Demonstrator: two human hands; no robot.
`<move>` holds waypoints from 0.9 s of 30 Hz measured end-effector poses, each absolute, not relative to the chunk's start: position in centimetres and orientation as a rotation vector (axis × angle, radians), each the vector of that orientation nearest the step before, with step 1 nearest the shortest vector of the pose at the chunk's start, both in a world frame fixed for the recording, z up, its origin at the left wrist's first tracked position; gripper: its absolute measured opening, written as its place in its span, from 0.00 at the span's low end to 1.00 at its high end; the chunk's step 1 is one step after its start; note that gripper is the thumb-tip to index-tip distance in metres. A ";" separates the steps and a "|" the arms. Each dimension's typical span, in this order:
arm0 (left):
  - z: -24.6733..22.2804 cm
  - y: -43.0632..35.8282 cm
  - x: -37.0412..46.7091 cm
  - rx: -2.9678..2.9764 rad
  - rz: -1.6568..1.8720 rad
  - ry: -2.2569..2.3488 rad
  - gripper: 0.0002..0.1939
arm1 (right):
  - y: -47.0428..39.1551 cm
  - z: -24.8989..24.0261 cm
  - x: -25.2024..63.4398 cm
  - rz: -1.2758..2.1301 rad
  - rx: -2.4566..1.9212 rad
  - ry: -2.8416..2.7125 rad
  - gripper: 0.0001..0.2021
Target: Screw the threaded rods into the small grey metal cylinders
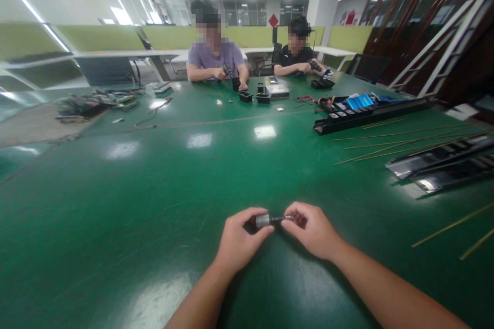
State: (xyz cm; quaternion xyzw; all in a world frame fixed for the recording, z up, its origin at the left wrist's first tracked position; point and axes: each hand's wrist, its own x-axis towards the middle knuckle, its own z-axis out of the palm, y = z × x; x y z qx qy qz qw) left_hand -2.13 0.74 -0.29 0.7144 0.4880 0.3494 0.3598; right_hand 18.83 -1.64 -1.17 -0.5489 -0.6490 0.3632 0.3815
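Just above the green table (pixel 170 175), close to me, a small silver cylinder (pixel 263 221) with dark ends lies level between my hands. A thin dark rod (pixel 276 219) sticks out of its right end; the exact kind of part is too small to tell. My left hand (pixel 243 236) grips the cylinder between thumb and fingers. With thumb and fingertips, my right hand (pixel 311 229) pinches the far end of the rod. Its other fingers curl inward.
Across the table, two people (pixel 214 59) (pixel 295 54) handle dark tools near small black boxes (pixel 263 98). On the right lie a black channel (pixel 347 119) with parts in it, thin rods (pixel 374 157) and metal rails (pixel 432 159). Cables and scrap parts (pixel 88 105) pile up far left.
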 end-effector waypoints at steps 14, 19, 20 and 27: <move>0.0 0.7 -2.0 1.836 0.903 1.281 0.13 | -1.6 -1.2 19.1 0.899 -1.423 -1.649 0.05; -0.2 0.8 -2.1 1.821 0.909 1.281 0.12 | -1.6 -1.0 19.2 0.896 -1.418 -1.651 0.05; -0.3 0.8 -2.1 1.822 0.909 1.283 0.13 | -1.6 -1.0 19.2 0.897 -1.416 -1.654 0.05; 0.0 0.8 -2.1 1.824 0.897 1.294 0.13 | -1.6 -1.3 19.3 0.910 -1.403 -1.645 0.05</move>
